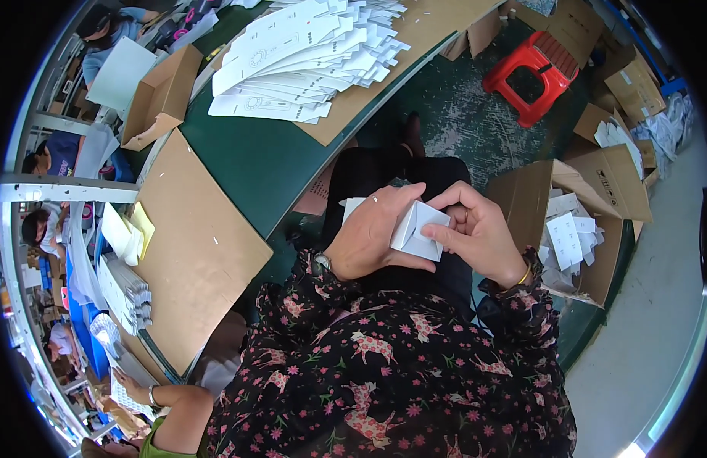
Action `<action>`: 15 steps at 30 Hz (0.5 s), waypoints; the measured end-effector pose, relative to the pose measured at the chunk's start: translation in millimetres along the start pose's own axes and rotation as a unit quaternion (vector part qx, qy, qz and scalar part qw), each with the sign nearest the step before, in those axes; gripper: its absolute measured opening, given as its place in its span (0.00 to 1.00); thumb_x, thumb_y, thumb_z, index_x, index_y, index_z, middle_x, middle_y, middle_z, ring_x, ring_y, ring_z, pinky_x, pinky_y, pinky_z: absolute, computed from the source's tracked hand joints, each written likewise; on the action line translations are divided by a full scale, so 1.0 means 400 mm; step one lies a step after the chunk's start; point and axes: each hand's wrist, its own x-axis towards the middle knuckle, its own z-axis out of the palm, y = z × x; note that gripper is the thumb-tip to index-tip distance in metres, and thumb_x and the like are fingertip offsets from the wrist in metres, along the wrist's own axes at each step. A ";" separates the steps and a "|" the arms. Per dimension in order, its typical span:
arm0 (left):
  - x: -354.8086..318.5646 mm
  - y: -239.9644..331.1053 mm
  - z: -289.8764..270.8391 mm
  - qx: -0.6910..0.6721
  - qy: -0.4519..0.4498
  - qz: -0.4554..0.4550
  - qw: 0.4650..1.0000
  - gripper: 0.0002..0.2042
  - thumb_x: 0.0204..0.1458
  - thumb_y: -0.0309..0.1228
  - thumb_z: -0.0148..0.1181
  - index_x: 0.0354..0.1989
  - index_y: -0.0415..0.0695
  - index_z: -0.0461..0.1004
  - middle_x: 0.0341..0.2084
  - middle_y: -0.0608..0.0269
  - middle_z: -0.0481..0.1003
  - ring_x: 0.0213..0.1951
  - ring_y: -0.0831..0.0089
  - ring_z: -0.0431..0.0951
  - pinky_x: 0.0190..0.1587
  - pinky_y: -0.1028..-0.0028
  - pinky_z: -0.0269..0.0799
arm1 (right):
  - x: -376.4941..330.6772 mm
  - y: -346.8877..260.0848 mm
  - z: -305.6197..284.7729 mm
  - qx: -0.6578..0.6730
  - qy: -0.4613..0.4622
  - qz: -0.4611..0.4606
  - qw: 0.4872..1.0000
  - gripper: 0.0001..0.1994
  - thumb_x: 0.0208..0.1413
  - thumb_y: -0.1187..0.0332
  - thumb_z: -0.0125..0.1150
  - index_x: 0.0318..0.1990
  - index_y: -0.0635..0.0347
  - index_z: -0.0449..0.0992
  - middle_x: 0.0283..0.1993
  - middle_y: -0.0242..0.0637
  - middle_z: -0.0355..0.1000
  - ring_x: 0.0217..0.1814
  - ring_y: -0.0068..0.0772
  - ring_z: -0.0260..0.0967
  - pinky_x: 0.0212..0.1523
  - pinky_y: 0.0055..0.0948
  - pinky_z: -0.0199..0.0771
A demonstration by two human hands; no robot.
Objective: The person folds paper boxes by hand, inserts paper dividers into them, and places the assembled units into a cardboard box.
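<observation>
Small white card box [416, 231], half-folded w/ angled flaps, sits over the lap, off the table's near edge, clamped btwn both hands: left hand [372, 233] wraps its left side, right hand [483, 229] pinches the right flap. Open brown carton [597, 191] on the floor at right holds loose white folded pieces. Flat white die-cut blanks [307, 53] lie fanned in a stack toward the table's far edge, on a brown cardboard sheet. Table [254, 160] top is dark green, smooth. Red plastic stool [538, 72] beyond.
</observation>
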 end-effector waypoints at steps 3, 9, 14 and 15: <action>0.005 0.001 0.007 0.029 0.002 0.010 1.000 0.55 0.33 0.41 0.87 0.71 0.40 0.58 0.49 0.49 0.75 0.48 0.49 0.78 0.52 0.59 0.75 | 0.000 0.017 0.014 -0.099 0.045 -0.042 0.993 0.14 0.61 0.78 0.69 0.51 0.64 0.73 0.46 0.29 0.71 0.39 0.12 0.70 0.37 0.16 0.71; 0.005 0.003 0.011 0.061 0.020 0.012 0.998 0.53 0.37 0.41 0.85 0.71 0.38 0.58 0.52 0.46 0.74 0.50 0.48 0.76 0.53 0.57 0.73 | 0.009 0.019 0.031 -0.219 0.099 -0.123 0.963 0.12 0.61 0.78 0.69 0.50 0.63 0.74 0.40 0.26 0.68 0.39 0.10 0.69 0.37 0.16 0.69; 0.035 0.024 0.027 0.085 -0.014 0.039 0.996 0.53 0.37 0.41 0.84 0.71 0.37 0.59 0.53 0.46 0.74 0.51 0.46 0.76 0.56 0.57 0.72 | -0.013 0.028 0.017 -0.134 0.110 -0.096 0.980 0.12 0.63 0.70 0.70 0.50 0.60 0.75 0.40 0.27 0.72 0.39 0.12 0.70 0.36 0.17 0.69; 0.024 0.016 0.034 0.108 -0.040 0.008 0.993 0.52 0.38 0.41 0.84 0.71 0.37 0.59 0.54 0.45 0.74 0.52 0.46 0.76 0.56 0.56 0.72 | -0.019 0.025 0.029 -0.236 0.123 -0.092 0.960 0.14 0.63 0.68 0.69 0.52 0.60 0.75 0.41 0.27 0.73 0.40 0.13 0.71 0.36 0.17 0.69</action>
